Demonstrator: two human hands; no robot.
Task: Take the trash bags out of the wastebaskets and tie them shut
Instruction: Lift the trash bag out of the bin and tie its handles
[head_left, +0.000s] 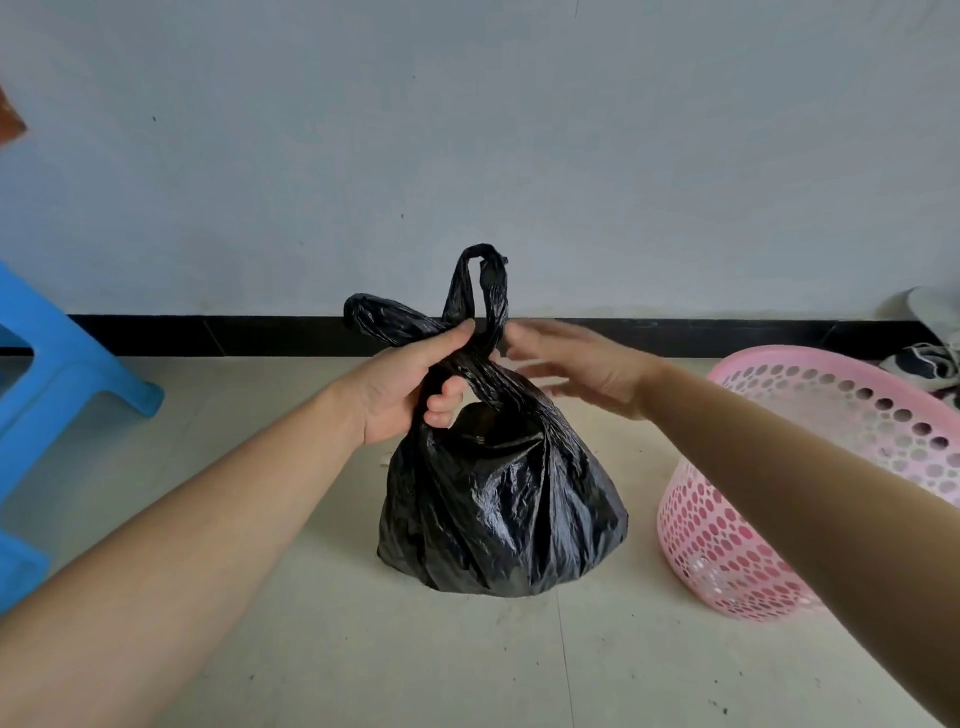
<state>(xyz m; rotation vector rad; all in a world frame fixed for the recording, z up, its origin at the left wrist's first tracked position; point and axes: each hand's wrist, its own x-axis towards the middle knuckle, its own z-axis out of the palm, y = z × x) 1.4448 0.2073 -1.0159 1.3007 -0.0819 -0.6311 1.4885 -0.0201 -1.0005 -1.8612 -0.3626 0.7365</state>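
Note:
A full black trash bag (498, 509) stands on the tiled floor in the middle of the view. Its two handle loops are crossed above it; one sticks straight up, the other points left. My left hand (410, 384) grips the bag where the handles cross, thumb on top. My right hand (576, 364) hovers just right of the crossing with its fingers spread and blurred, holding nothing. A pink perforated wastebasket (727, 540) stands at the right, with no bag visible in it, partly hidden by my right forearm.
A blue plastic stool (47, 374) stands at the left. The wall with a black skirting board (675, 335) runs close behind the bag. Shoes (930, 364) lie at the far right behind the basket.

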